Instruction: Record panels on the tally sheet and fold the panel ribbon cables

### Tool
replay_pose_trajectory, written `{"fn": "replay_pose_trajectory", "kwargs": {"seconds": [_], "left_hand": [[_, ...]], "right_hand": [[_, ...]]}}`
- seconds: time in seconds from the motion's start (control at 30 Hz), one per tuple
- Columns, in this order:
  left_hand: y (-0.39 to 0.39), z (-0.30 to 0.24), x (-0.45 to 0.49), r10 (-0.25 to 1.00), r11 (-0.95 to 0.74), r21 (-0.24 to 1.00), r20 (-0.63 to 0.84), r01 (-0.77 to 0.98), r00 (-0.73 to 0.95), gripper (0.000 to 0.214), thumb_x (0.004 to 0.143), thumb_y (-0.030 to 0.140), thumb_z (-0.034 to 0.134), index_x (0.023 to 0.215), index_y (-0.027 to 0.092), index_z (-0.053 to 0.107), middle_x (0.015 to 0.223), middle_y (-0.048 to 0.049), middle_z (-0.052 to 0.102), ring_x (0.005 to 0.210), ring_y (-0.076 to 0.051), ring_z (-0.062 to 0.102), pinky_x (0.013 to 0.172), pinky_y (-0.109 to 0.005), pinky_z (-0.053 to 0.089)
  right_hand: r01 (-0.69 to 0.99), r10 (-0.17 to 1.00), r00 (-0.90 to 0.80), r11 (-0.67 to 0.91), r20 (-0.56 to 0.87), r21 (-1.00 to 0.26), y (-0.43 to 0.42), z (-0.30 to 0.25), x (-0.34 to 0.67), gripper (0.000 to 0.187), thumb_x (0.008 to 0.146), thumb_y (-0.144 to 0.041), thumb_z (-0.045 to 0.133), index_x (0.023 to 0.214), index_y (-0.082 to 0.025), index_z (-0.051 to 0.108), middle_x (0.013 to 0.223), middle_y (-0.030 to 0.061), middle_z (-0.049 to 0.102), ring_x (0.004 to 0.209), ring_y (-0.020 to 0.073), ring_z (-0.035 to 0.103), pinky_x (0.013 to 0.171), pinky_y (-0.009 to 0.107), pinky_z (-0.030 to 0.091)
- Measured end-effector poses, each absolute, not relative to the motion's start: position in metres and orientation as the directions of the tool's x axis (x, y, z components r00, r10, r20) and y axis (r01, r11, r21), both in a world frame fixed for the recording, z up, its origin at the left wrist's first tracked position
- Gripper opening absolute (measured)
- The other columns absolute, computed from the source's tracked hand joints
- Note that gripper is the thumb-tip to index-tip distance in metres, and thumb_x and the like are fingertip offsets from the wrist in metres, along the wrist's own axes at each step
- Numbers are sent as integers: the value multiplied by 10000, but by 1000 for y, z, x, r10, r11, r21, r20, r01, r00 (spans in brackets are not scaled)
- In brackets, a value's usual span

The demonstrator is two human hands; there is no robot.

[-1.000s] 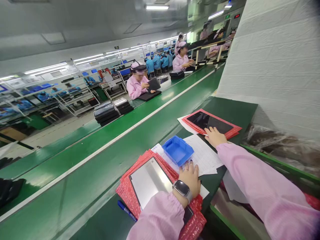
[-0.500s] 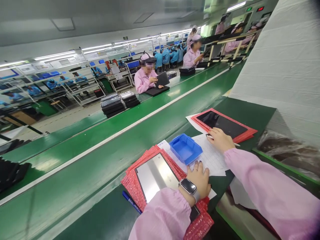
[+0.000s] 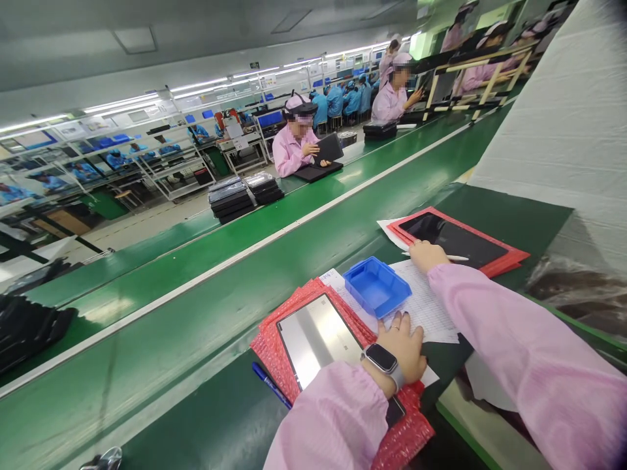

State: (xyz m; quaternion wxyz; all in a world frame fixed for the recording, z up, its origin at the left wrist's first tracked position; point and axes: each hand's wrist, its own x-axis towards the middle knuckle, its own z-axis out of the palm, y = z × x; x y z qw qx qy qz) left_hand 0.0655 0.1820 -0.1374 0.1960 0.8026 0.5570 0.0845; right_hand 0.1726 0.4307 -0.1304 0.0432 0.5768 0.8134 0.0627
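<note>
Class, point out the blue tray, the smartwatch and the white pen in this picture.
blue tray (image 3: 376, 286): head view, inner floor of the tray.
smartwatch (image 3: 382, 358): head view, its dark face.
white pen (image 3: 455, 258): head view, the shaft past the right hand (image 3: 427, 254).

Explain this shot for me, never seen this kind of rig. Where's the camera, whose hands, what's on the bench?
There is no machine here: a camera worn on a person's head looks forward and down at their own two hands, both in pink sleeves. The left hand, with a watch on its wrist, lies flat on a printed sheet beside a blue tray. Next to it a grey panel lies on red bubble wrap, with a blue pen on the green bench. The right hand holds a white pen at the edge of a dark tablet. Other workers sit across the green belt.
</note>
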Motion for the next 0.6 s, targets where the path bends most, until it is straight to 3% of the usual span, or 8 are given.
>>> {"fn": "replay_pose_trajectory", "kwargs": {"seconds": [0.13,0.27,0.43,0.6], "left_hand": [[183,-138,66,926,-298,420,-90,857,366,559,929,406,441,1410,125,400,1572,-239,283,1472,-370,264,1124,-698,303],[184,-138,66,923,-294,427,-104,855,369,564,924,402,451,1415,131,396,1575,-239,278,1475,-373,258,1123,-704,294],[184,-139,66,926,-293,430,-95,854,365,554,915,371,471,1406,122,405,1576,-242,276,1477,-373,252,1131,-703,280],[184,-140,67,928,-295,431,-81,853,362,550,917,382,478,1397,122,416,1567,-247,294,1469,-377,273,1118,-708,298]], "right_hand": [[941,945,-328,324,22,101,430,-124,178,167,981,-227,575,1081,-103,627,1139,98,611,1070,228,586,917,415,516],[949,950,-304,309,76,-63,430,-114,187,136,967,-210,562,1030,-115,636,1116,93,613,1028,225,579,911,411,481],[871,974,-151,211,166,-444,420,-88,199,166,946,-259,545,866,-132,617,855,49,594,826,190,554,776,333,439],[521,985,-166,135,55,-843,395,-66,232,166,964,-283,493,1013,-135,552,705,-25,451,528,81,336,493,213,292]]}}
